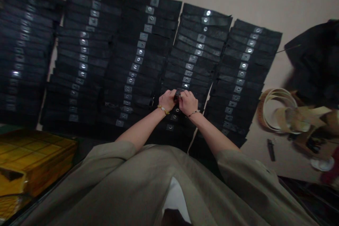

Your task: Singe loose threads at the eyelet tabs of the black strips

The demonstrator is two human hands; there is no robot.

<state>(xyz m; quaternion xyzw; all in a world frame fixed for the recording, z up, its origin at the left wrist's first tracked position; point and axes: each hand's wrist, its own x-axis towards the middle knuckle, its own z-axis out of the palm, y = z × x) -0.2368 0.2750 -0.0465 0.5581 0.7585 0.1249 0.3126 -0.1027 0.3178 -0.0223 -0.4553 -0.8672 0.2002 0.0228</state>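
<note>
Columns of overlapping black sheet-like pieces lie across the table, each with a small greyish square patch, many showing a shiny round mark. Over the fourth column, my left hand and my right hand are close together. Fingers of both are closed on a small dark piece between them. Whether it belongs to one of the black pieces underneath cannot be made out. My fingertips partly cover it.
At lower left is a yellow plastic crate. To the right lie rolls of tan strip, a dark narrow tool, a cardboard box and a white round item. A black heap sits at upper right.
</note>
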